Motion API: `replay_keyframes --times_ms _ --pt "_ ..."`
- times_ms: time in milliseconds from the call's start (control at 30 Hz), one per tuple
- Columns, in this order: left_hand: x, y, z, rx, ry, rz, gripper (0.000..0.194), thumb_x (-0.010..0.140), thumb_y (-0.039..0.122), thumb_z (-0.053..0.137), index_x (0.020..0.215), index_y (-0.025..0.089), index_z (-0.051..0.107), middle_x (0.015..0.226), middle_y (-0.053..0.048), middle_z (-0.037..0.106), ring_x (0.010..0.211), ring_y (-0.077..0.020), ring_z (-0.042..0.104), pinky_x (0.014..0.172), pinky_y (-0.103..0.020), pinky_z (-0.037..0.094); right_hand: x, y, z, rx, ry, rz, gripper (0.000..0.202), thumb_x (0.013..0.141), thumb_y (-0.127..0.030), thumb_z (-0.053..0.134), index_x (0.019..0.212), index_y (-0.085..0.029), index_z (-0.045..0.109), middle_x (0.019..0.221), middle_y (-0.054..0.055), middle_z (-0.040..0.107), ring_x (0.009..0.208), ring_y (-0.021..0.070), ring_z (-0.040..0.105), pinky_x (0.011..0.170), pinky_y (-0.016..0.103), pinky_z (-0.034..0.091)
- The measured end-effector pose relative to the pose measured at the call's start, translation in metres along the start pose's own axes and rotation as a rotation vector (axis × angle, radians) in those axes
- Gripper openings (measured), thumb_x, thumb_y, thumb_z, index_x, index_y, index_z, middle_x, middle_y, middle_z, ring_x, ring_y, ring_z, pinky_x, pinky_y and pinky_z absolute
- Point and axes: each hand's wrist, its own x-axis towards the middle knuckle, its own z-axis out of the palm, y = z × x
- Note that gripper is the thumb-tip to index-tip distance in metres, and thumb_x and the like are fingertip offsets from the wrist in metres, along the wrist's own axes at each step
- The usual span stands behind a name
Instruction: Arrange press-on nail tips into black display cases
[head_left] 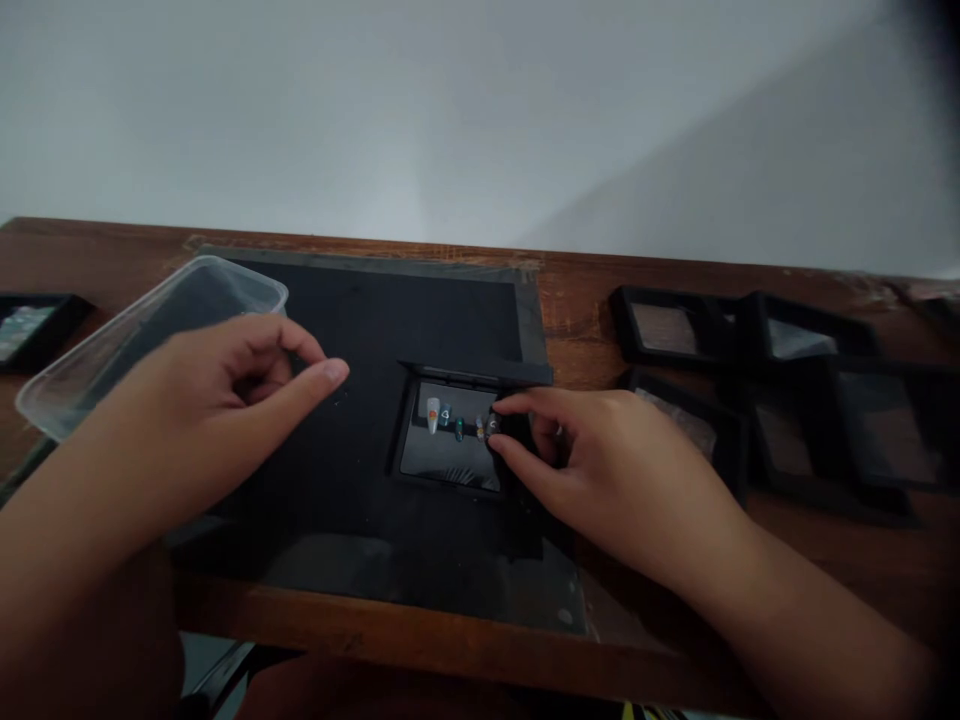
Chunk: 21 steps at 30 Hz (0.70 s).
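Note:
A small black box (395, 440) with its lid (480, 374) raised lies on a black mat (337, 500). Inside it, several decorated nail tips stand out, among them a white and orange one (433, 415) and a green one (460, 430). At the box's right side my right hand (592, 450) pinches a dark nail tip (493, 424) between thumb and index finger. My left hand (232, 400) hovers to the left of the box, in front of a clear plastic container, its thumb and index finger apart and nothing between them.
The clear plastic container (244, 285) stands at the left. Several black boxes with clear windows, including one (664, 330), lie at the right on the wooden table (574, 300). Another black box (67, 312) sits at the far left. A pale wall (375, 120) rises behind.

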Motion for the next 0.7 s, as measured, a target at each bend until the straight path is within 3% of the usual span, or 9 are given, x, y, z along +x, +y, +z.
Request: replay_keyframes --times_ms 100,367,700 --pt "0.002 -0.004 -0.001 0.179 -0.151 -0.054 0.048 0.095 0.07 0.053 0.117 0.028 0.065 0.062 0.005 0.06 0.057 -0.0201 0.059 0.055 -0.032 0.039 0.0 0.0 0.0 0.007 -0.003 0.001 0.021 0.089 -0.027 0.074 0.107 -0.026 0.084 0.063 -0.005 0.069 0.053 0.0148 0.062 0.052 0.028 0.037" --pt "-0.005 -0.016 0.002 0.389 -0.06 -0.038 0.049 0.1 0.052 0.048 0.134 0.019 0.062 0.084 -0.006 0.073 0.081 -0.0302 0.071 0.071 -0.04 0.046 -0.002 0.0 0.004 -0.008 0.011 -0.027 0.024 0.089 -0.029 0.076 0.112 -0.025 0.083 0.062 -0.006 0.067 0.053 0.0147 0.062 0.052 0.029 0.037" --pt "0.001 -0.008 0.0 0.389 -0.098 -0.005 0.026 0.095 0.041 0.051 0.098 0.024 0.071 0.07 0.002 0.07 0.065 -0.0213 0.066 0.059 -0.034 0.044 -0.003 -0.002 0.002 -0.03 -0.007 -0.023 0.022 0.089 -0.03 0.076 0.109 -0.026 0.084 0.063 -0.005 0.069 0.053 0.0153 0.062 0.052 0.029 0.036"
